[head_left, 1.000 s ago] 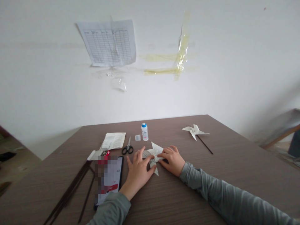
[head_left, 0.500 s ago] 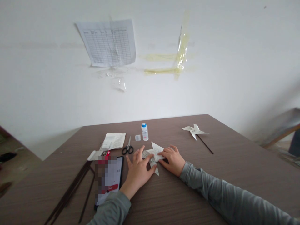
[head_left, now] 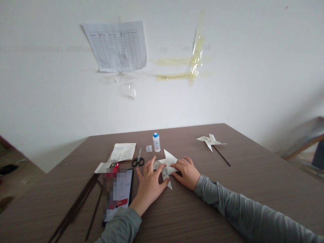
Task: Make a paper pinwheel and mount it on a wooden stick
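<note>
A folded paper pinwheel [head_left: 171, 157] with printed text lies on the table between my hands, its pointed blades spread out. My left hand [head_left: 149, 184] holds its left and lower part, with a fingertip near the centre and the thumb by the lower blade; the other fingers are spread. Closed on the right-hand blade, the fingers and thumb of my right hand [head_left: 186, 172] press together. My fingers hide parts of the left and right blades.
A blue-capped white bottle [head_left: 156, 143] stands beyond my hands, beside a small clear piece [head_left: 149, 148]. Black-handled scissors [head_left: 138, 161], a paper stack [head_left: 123, 152], a phone [head_left: 118, 194] and dark sticks [head_left: 76, 206] lie leftward. Another pinwheel [head_left: 210, 141] on a stick lies at right.
The pinwheel's upper blade stands a little higher and its tip has shifted away from me. Both hands stay in nearly the same place.
</note>
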`<state>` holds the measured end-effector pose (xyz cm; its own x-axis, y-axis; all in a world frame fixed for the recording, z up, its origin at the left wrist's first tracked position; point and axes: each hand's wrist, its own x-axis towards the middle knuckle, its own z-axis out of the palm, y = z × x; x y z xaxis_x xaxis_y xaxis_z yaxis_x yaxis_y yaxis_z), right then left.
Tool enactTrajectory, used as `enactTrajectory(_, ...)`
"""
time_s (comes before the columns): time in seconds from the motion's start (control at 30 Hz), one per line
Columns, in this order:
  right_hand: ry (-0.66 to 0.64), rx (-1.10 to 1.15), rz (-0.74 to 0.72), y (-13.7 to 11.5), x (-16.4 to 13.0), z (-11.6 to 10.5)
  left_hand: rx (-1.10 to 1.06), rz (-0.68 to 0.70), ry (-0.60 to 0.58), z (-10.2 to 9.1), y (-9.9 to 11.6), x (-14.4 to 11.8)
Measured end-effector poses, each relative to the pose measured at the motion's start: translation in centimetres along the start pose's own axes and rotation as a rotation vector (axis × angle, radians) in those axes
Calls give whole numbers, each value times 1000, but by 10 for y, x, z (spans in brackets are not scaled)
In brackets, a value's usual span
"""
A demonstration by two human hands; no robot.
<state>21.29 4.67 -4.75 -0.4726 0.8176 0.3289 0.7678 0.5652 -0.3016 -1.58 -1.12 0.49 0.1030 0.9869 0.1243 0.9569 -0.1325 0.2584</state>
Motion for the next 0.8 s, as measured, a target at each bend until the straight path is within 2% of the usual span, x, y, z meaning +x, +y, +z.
enactTrajectory(0.23,26,-16,-25,5,0,4,-27,-9,-4,1,-1,1)
enactTrajectory(0.57,-41,-19,-25,3,1,1,9,48,37,5,-4,0)
enactTrajectory(0.8,-13,-68,-69,4,3,5,32,58,33,4,-5,0)
